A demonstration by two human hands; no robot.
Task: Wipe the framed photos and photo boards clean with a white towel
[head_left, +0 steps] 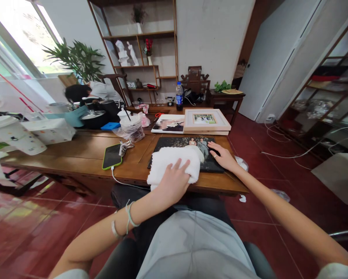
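Observation:
My left hand [175, 182] presses on a folded white towel [159, 162], its fingers bent into the cloth. Under the towel lies a dark photo panel [211, 164] showing two figures, one in a grey suit; the towel covers much of its left part. My right hand [224, 155] rests at the panel's right edge with fingers stretched out, holding nothing. A ring is on one of its fingers. Both lie near the front edge of a wooden table [141, 176].
Behind the panel are a light-framed picture [207, 121] and a white-edged print [168, 124]. A blue-capped bottle [179, 97] stands farther back. To the left are a charging phone [112, 156], a bagged cup [130, 128] and a paper cup [16, 133]. A person [95, 91] bends low beyond.

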